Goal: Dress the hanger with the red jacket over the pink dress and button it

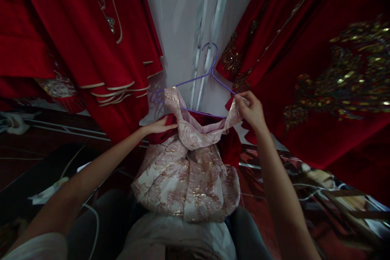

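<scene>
A pale pink dress [201, 138] with a shiny gold floral pattern hangs on a purple wire hanger [195, 78], its full skirt bunched over my lap. The left strap sits over the hanger's arm. My right hand [251, 109] pinches the right strap at the hanger's other end. At the left side of the bodice, my left hand [161, 126] has its fingers stretched out, the tips at the dress's edge. Whether those fingertips grip any cloth is hard to see. The hanger's hook points up, in front of a pale wall.
Red garments with gold trim [122, 48] hang on the left. More red garments with sequin embroidery [350, 73] hang on the right. Metal poles [210, 16] stand against the wall [173, 12]. Cluttered items [329, 187] lie low at right, and a white cable [96, 223] runs at left.
</scene>
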### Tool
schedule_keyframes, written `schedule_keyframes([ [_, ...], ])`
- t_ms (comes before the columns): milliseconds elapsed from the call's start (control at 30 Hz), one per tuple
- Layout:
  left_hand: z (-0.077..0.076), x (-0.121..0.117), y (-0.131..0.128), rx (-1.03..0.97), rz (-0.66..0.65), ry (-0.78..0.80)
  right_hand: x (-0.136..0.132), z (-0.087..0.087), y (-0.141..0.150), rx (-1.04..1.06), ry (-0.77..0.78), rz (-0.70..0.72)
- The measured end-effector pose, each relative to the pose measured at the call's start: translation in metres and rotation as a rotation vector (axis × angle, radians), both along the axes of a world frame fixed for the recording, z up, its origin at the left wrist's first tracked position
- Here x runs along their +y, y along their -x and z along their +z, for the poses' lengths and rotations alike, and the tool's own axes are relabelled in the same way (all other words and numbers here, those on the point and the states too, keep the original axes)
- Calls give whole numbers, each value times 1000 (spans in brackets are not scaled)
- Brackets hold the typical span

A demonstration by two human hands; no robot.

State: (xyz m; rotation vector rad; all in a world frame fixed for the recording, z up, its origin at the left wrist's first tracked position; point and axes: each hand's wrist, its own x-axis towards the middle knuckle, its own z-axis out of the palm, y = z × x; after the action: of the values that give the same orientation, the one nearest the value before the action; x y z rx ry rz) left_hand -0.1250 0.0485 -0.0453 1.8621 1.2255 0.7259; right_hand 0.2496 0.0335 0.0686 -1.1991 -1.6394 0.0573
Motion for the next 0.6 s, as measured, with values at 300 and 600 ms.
schedule_keyframes([
  [300,-2,15,24,-182,149,195,0,-1,-1,5,-10,14],
  [600,44,45,55,-183,245,-121,-4,2,2,-5,4,10],
])
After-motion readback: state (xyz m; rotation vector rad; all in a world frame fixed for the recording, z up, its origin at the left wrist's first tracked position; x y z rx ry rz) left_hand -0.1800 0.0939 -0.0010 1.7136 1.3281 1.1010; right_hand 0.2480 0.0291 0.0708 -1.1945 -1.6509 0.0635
